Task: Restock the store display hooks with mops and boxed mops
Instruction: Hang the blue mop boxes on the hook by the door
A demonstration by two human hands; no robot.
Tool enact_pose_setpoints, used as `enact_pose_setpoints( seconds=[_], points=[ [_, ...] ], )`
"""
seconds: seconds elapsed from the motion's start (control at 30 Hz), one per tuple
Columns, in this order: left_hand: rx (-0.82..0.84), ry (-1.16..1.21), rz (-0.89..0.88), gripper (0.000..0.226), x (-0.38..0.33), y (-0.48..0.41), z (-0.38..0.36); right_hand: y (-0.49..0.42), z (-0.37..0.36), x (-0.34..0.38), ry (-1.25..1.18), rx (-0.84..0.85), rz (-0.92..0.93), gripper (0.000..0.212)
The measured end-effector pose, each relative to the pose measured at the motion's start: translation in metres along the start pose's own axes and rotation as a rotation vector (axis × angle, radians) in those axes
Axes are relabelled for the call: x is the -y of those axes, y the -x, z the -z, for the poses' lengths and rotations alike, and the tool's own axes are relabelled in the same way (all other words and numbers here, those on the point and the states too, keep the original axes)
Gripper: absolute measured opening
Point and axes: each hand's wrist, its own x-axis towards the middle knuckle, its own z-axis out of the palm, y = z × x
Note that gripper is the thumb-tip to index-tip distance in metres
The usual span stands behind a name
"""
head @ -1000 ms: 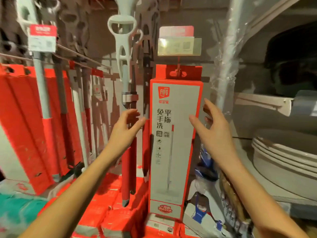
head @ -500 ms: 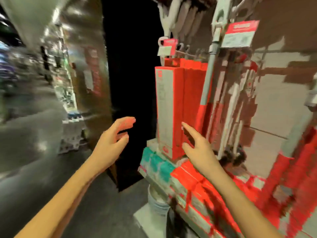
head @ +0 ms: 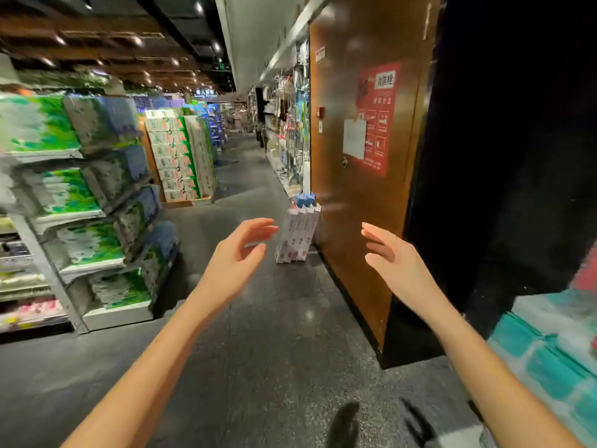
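Observation:
Several tall white-and-red mop boxes (head: 297, 236) lean upright against the brown wooden panel (head: 355, 176), on the dark floor a few steps ahead. My left hand (head: 240, 250) is raised in front of me, fingers relaxed and holding nothing, just left of those boxes in the picture. My right hand (head: 392, 257) is raised too, fingers straight, empty, in front of the panel. The display hooks are out of view.
Shelves of green and blue packs (head: 84, 195) line the left of the aisle. A pallet stack of green-white cartons (head: 179, 160) stands further down. Teal and red boxes (head: 549, 357) lie stacked at the right edge. The dark speckled floor (head: 274, 334) runs ahead.
The view has swung left from the mop display to the aisle. Both hands left the hung red-and-white box and stay raised, empty.

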Motion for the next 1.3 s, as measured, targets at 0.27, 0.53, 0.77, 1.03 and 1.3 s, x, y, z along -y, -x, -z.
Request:
enact_pose_setpoints(
  seconds=[0.27, 0.53, 0.77, 1.03, 1.3],
  points=[
    [-0.066, -0.043, 0.132, 0.039, 0.171, -0.107, 0.039, -0.176, -0.121, -0.043, -0.011, 0.14, -0.013, 0.053],
    [-0.091, -0.069, 0.205, 0.046, 0.321, -0.279, 0.071, -0.402, -0.21, -0.09, -0.112, 0.162, -0.061, 0.054],
    [-0.084, -0.045, 0.268, 0.042, 0.48, -0.412, 0.106, -0.576, -0.32, -0.148, -0.2, 0.199, -0.134, 0.054],
    [0.081, -0.056, 0.331, 0.037, 0.699, -0.6, 0.148, -0.799, -0.449, -0.225, -0.182, 0.109, -0.249, 0.052],
    [0.201, -0.041, 0.354, 0.036, 0.871, -0.786, 0.159, -0.978, -0.528, -0.292, -0.147, -0.017, -0.395, 0.046]
  ],
)
